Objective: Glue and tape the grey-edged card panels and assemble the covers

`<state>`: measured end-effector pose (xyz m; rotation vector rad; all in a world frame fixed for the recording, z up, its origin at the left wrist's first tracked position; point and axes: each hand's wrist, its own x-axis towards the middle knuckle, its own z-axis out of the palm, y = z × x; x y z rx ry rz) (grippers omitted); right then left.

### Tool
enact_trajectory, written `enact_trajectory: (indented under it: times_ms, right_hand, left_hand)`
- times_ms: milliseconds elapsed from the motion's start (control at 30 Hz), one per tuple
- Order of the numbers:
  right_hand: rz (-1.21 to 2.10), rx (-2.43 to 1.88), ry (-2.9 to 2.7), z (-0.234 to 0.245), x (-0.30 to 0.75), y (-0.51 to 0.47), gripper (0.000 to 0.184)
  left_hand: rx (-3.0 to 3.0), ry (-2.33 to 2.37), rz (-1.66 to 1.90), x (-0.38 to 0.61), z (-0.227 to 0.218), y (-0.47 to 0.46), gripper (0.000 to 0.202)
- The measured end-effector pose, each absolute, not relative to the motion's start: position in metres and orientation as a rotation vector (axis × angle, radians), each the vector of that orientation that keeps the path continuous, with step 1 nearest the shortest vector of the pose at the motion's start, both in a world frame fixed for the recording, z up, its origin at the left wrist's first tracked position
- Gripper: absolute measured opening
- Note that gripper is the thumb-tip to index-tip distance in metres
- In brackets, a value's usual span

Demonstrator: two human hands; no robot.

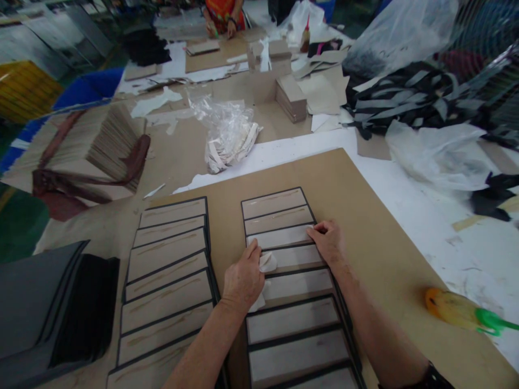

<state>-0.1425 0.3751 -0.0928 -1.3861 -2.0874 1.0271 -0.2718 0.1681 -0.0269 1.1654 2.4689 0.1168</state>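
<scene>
Two overlapping rows of black-edged board panels lie on a brown board. My left hand (243,278) is over the left edge of the right-hand row (290,319), fingers closed on small whitish strips (267,263) whose ends stick out by the fingertips. Across a panel towards the far end lies another whitish strip (284,236); my right hand (330,243) pinches its right end at the panel's black edge. Brown glue-like streaks mark the panels of the left-hand row (168,281). Part of that row is hidden behind my left forearm.
A yellow bottle with a green nozzle (458,310) lies at right. Dark folded sheets (40,302) and a tied stack of boards (93,146) are at left. A clear bag of strips (231,135) lies ahead. Another person's hands (231,27) show across the table.
</scene>
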Motion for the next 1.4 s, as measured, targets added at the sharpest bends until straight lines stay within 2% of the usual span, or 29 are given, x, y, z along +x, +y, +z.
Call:
enact_trajectory:
  times_ms: [433,667,833,933,1000,1200,1400]
  right_hand:
    - [1.051,-1.439,-2.141,-0.089,-0.147,0.387,0.016]
    - [1.174,-1.411,-2.041,-0.098,-0.140,0.405,0.016]
    - [1.124,-1.373,-1.989,-0.092,-0.142,0.405,0.032]
    - [0.934,-1.254,-2.182,-0.089,-0.145,0.389,0.047]
    - [0.816,-1.217,-2.295,-0.091,-0.143,0.381,0.048]
    - [0.750,-1.296,-2.152,-0.095,-0.122,0.386,0.037]
    - [0.839,-1.202,-2.076,-0.062,-0.120,0.372,0.033]
  left_hand:
    - [1.157,2.493,0.146,-0.276,-0.029,0.167,0.058]
    - [1.161,2.494,0.097,-0.277,-0.029,0.164,0.059]
    - [1.206,2.498,0.113,-0.277,-0.028,0.164,0.057]
    - [1.207,2.496,0.104,-0.277,-0.026,0.165,0.054]
    - [1.206,2.491,0.124,-0.278,-0.025,0.165,0.053]
    - [1.216,2.443,0.400,-0.287,-0.033,0.161,0.045]
    - [1.092,2.578,0.899,-0.301,-0.029,0.148,0.025]
